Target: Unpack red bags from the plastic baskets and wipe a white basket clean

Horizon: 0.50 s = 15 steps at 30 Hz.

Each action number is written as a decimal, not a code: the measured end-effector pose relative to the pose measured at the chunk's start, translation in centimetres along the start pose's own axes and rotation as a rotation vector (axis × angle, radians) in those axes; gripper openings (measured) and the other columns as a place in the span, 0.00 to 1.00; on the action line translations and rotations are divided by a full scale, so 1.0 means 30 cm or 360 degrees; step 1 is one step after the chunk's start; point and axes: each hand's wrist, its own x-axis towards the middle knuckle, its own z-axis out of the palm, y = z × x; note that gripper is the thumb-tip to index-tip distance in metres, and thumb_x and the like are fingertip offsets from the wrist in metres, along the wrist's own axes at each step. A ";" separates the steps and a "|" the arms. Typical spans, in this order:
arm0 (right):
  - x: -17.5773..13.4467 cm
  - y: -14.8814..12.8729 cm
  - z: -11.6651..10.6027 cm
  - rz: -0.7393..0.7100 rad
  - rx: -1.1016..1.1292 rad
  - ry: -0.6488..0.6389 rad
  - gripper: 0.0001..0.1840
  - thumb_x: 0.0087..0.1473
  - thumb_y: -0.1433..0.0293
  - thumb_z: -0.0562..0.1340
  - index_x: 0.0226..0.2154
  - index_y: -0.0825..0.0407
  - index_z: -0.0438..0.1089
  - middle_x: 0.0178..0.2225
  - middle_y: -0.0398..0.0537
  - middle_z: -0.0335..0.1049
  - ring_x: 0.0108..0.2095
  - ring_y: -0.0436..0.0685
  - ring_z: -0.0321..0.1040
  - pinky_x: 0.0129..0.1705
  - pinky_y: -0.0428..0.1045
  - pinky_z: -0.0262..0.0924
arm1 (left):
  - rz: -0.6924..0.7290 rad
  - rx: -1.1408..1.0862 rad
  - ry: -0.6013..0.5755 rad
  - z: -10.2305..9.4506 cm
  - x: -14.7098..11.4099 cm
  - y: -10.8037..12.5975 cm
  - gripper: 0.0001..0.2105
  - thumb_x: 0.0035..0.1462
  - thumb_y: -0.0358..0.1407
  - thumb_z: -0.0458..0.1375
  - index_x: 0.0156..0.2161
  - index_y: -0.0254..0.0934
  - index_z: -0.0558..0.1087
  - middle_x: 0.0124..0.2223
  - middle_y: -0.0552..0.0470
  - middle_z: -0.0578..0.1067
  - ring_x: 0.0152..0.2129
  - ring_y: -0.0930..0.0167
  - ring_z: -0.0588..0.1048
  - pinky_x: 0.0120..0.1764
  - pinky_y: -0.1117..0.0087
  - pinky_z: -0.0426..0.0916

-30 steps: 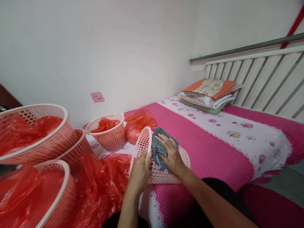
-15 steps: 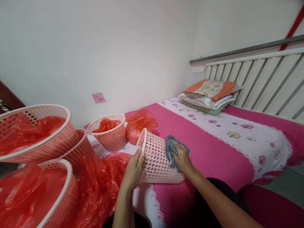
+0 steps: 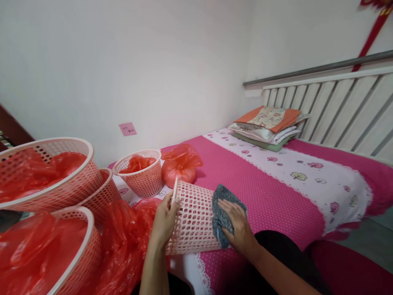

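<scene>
A pale pink perforated plastic basket (image 3: 195,217) lies on its side in front of me, its rim to the left and its base to the right. My left hand (image 3: 166,219) grips the rim, fingers partly out of sight behind it. At the other end, my right hand (image 3: 238,225) presses a grey cloth (image 3: 221,198) over the basket's base and lower edge. Its fingers lie stretched along the cloth, with the thumb lower down. Crumpled red plastic bags (image 3: 121,233) lie to the left of my left forearm.
More pink baskets (image 3: 92,162) with red plastic bags inside stand at the left. A tied red bag (image 3: 179,170) and a smaller basket (image 3: 145,180) sit behind. Folded pillows and bedding (image 3: 267,125) are stacked on the pink bed (image 3: 276,196), near a white slatted headboard (image 3: 334,110).
The basket has dropped slightly towards me and turned a little. My right hand and the cloth have slid from its side to its base end. My left hand stays at the rim.
</scene>
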 end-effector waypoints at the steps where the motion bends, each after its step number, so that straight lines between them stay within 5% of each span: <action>1: -0.011 -0.011 -0.009 -0.0035 -0.0002 -0.0017 0.36 0.65 0.58 0.59 0.70 0.51 0.55 0.63 0.62 0.68 0.64 0.74 0.64 0.64 0.73 0.57 | -0.0015 0.0032 0.0030 0.004 0.002 -0.007 0.23 0.58 0.53 0.60 0.49 0.35 0.75 0.34 0.52 0.76 0.28 0.69 0.72 0.32 0.68 0.68; 7: -0.040 -0.011 -0.057 0.0008 0.0128 0.0021 0.34 0.65 0.61 0.61 0.69 0.51 0.56 0.63 0.63 0.66 0.64 0.71 0.65 0.63 0.69 0.63 | -0.0002 -0.0020 -0.0013 0.015 0.000 -0.014 0.22 0.59 0.57 0.58 0.32 0.38 0.67 0.25 0.61 0.62 0.22 0.75 0.60 0.26 0.73 0.59; 15: -0.063 0.063 -0.040 0.0428 0.0292 0.0193 0.36 0.55 0.72 0.62 0.66 0.47 0.63 0.69 0.60 0.58 0.69 0.74 0.56 0.67 0.76 0.54 | 0.0000 -0.0013 -0.0150 0.042 -0.008 -0.007 0.19 0.64 0.53 0.56 0.45 0.38 0.72 0.30 0.58 0.68 0.25 0.73 0.66 0.29 0.73 0.62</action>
